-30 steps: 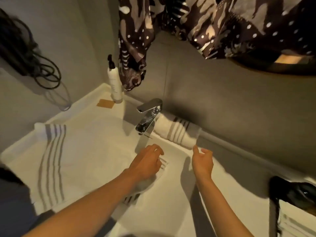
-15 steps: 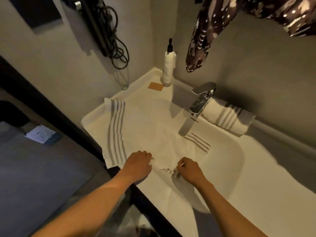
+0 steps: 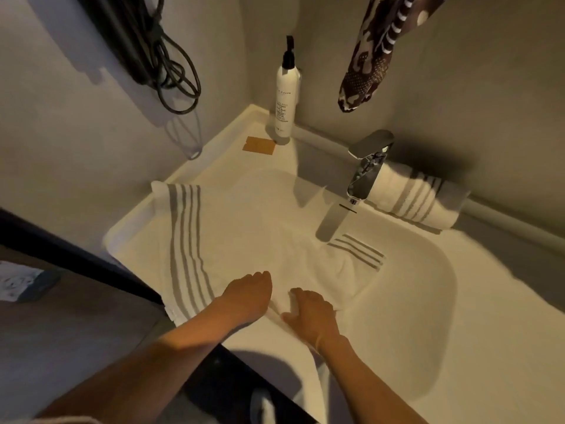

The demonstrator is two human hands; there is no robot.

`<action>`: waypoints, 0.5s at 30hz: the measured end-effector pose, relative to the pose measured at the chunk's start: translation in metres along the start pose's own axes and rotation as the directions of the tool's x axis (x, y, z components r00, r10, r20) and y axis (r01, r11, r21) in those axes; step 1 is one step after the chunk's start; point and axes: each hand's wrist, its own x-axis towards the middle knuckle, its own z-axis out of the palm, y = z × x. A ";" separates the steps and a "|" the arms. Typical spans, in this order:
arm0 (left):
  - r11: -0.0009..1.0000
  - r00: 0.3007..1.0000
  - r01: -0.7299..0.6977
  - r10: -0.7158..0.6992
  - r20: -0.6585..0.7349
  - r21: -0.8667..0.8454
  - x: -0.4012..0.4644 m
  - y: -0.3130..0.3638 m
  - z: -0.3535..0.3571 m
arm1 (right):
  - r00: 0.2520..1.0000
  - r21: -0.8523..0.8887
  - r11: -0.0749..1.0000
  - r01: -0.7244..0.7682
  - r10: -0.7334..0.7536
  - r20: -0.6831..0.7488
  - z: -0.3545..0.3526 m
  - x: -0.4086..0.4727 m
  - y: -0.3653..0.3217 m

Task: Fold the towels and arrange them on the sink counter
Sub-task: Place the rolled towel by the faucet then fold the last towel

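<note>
A white towel with grey stripes lies spread over the left of the sink counter and sags into the basin. My left hand rests on its near edge with the fingers curled into the cloth. Just to its right, my right hand grips a fold of the same towel between thumb and fingers. Part of the towel hangs over the counter's front edge below my right wrist. A second striped towel, rolled up, lies against the back wall behind the chrome faucet.
A white pump bottle stands in the back corner beside a small tan card. Black cables hang on the left wall. A patterned brown cloth hangs above the faucet. The floor drops away at the left.
Both hands have come back from near the faucet to the towel's near edge. The striped end pinched by my right hand half a second ago is out of sight.
</note>
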 end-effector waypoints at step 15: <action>0.901 0.845 -0.426 0.427 -0.322 0.078 -0.082 0.037 -0.225 | 0.804 -0.072 0.948 0.310 -0.302 -0.512 -0.217 -0.156 0.072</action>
